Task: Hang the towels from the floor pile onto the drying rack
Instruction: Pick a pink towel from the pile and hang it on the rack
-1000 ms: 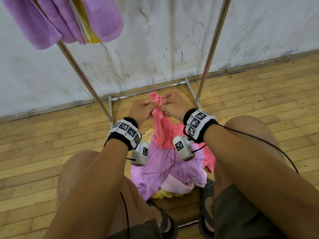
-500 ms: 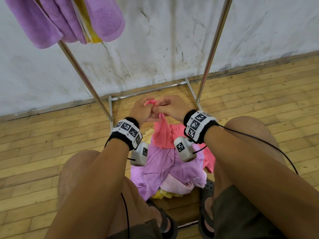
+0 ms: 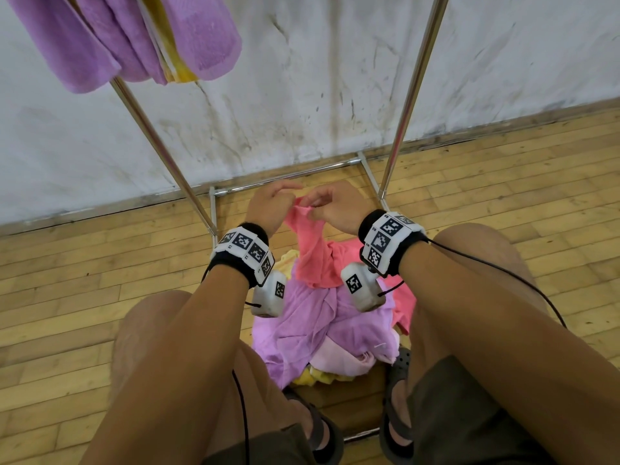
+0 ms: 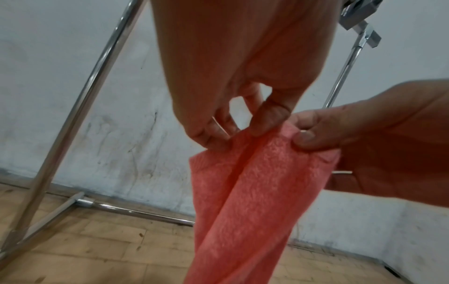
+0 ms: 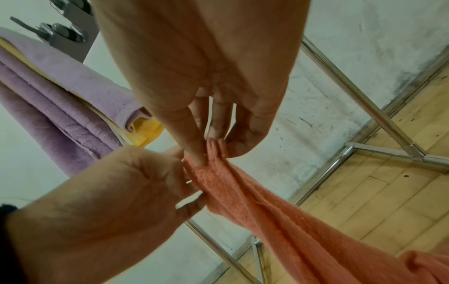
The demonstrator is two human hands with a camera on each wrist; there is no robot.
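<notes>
Both my hands are on the pink towel point(image 3: 310, 250), up at its top edge, above the floor pile point(image 3: 322, 327). Left hand point(image 3: 268, 209): thumb and fingertips pinching the bunched top edge, other fingers loosely curled, clear in the left wrist view point(image 4: 238, 107). Right hand point(image 3: 335, 209): thumb and forefinger pinching the same edge just beside the left, the two hands nearly touching; the right wrist view point(image 5: 213, 107) shows the fabric gathered into small pleats between its fingertips. The towel hangs down from the pinch in a loose twisted column, and its lower end lies on the pile, so it's only partly lifted. Pile sits on the wood floor point(image 3: 67, 297) between my knees, inside the base frame of the drying rack point(image 3: 406, 95): lilac towel point(image 3: 302, 313) on top, a paler pink one and some yellow under it, more pink off to the right side. Rack's two chrome uprights rise on either side of my hands, against the scuffed white wall point(image 3: 302, 95). Already on the rack, upper left: purple towels point(image 3: 100, 38) with a yellow one point(image 3: 174, 62) sandwiched between them.
</notes>
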